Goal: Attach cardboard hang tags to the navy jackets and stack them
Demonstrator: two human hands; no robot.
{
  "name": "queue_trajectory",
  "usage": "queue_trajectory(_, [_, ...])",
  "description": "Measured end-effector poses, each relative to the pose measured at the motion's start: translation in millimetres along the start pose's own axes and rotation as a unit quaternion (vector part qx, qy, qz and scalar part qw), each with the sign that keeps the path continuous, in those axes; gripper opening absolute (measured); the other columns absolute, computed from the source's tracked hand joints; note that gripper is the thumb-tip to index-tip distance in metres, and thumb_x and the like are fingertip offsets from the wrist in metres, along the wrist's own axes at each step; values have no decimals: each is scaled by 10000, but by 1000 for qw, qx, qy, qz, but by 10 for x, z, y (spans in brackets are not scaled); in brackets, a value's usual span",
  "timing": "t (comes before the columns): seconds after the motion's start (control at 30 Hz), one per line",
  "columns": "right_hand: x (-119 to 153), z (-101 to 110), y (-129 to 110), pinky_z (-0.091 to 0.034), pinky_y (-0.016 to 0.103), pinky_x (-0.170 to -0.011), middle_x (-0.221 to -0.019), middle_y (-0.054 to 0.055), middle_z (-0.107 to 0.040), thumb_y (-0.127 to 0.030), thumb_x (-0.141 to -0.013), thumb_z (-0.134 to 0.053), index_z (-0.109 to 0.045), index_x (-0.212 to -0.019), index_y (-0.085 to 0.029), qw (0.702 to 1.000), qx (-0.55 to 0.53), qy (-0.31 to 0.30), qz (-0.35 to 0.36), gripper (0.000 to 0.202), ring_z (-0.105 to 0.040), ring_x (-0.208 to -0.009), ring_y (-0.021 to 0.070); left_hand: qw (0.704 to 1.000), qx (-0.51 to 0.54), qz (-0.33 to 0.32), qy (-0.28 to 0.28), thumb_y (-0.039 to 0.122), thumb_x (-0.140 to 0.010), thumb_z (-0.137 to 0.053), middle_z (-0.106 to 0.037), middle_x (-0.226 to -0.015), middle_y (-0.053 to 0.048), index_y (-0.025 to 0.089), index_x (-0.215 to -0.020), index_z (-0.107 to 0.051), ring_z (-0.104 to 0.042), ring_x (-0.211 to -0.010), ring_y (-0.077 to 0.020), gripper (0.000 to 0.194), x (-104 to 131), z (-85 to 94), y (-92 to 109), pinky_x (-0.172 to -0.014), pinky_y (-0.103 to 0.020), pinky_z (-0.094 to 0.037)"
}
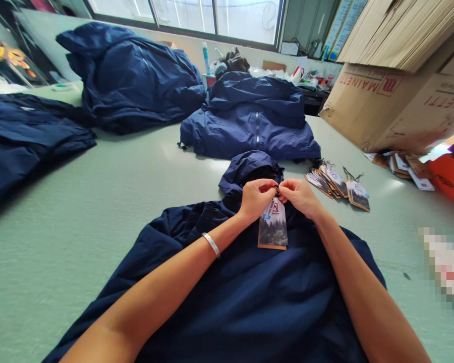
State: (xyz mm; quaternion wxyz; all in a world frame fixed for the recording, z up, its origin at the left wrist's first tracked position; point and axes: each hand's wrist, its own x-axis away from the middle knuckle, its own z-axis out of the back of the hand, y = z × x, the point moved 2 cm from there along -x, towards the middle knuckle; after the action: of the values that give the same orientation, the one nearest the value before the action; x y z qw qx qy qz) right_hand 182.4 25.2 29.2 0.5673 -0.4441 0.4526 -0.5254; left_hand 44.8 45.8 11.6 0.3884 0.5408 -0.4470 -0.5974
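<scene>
On the table (79,212), hooded jacket (230,302): hood (242,174) toward far edge
Hang tag (273,229): long side points to near edge
Left hand (256,199), right hand (300,197): pinching string (277,190), close together

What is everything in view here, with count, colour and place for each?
Hooded garment: one, navy, under the forearms
Hang tag: one, grey-white, below the fingers
Cord: black, at the fingertips, count unclear
Other garments: several, navy, left and behind
Loose tags: several, white and brown, right
Cards: several, white and brown, by the carton
Carton: one, brown, right
Cardboard sheets: many, tan, on the carton
Orange item: one, right edge
Pixelated item: one, whitish-red, right
Table: one, pale green, underneath
Window: one, bright, back
Background clutter: mixed, uncountable
Bracelet: one, silver, left wrist
Left hand, right hand: bare, at the cord
</scene>
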Motion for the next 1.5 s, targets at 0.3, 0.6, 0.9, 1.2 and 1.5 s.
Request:
queue_trajectory(0.3, [39,-52,-50,-439,250,-506,-572,-41,-598,-243,-651,-591,-554,-760,-208,994,34,66,80,120,-556,-496,119,999,30,22,6,144,-643,-626,-726,-683,-11,145,-716,-742,-647,-596,-130,137,-12,-5,-3,-550,-212,-481])
queue_trajectory(0.6, [51,-31,-94,-439,265,-510,-586,3,-628,-261,-636,-571,-621,-679,-184,990,101,77,65,101,-562,-514,134,998,-37,-54,8,131,-682,-625,-718,-725,-18,150,-757,-720,-632,-630,-119,123,-4,23,48,-611,-231,-501])
queue_trajectory(0.9, [66,7,-143,-462,236,-507,-559,-9,-607,-252,-600,-578,-616,-612,-168,998,48,37,16,93,-542,-500,105,992,-64,-109,-17,89,-694,-604,-656,-718,-9,147,-747,-632,-612,-647,-113,84,-5,35,112,-643,-238,-489])
queue_trajectory(1.2, [60,-9,-127,-451,235,-501,-571,5,-625,-275,-602,-598,-635,-632,-161,996,53,61,22,123,-544,-502,111,974,-131,-184,-4,52,-716,-561,-640,-771,0,175,-787,-592,-587,-706,-121,145,25,42,121,-689,-257,-492])
queue_trajectory(1.5, [64,-30,-156,-425,244,-484,-555,8,-621,-258,-599,-597,-641,-621,-164,994,82,76,16,106,-521,-489,114,951,-197,-239,-4,47,-726,-547,-626,-769,-3,199,-753,-564,-566,-776,-153,155,70,41,196,-745,-284,-480])
